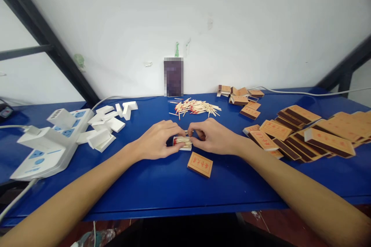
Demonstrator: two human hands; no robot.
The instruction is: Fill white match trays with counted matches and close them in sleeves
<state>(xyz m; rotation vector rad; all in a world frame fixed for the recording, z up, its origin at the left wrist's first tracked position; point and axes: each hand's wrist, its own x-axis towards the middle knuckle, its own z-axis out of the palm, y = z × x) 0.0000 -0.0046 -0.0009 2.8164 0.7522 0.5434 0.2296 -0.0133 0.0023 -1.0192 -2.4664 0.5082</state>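
A small white matchbox tray (187,148) lies on the table between my hands, with red-tipped matches (181,141) in it. My left hand (159,139) grips the tray's left end, its thumb along the near side and fingers at the far side. At the right end, my right hand (216,136) is closed, with thumb and forefinger curled against the tray; its fingertips partly cover the matches. Just in front of the tray rests an orange-brown matchbox sleeve (199,164) with red print. Behind my hands spreads a loose pile of matches (197,107).
White empty trays (106,123) are heaped at left beside a white power strip (69,135) with plugged-in chargers. Several matchbox sleeves (239,99) lie at back right; stacked matchboxes (290,131) fill the right. A pixelated dark rectangle (174,77) stands against the wall.
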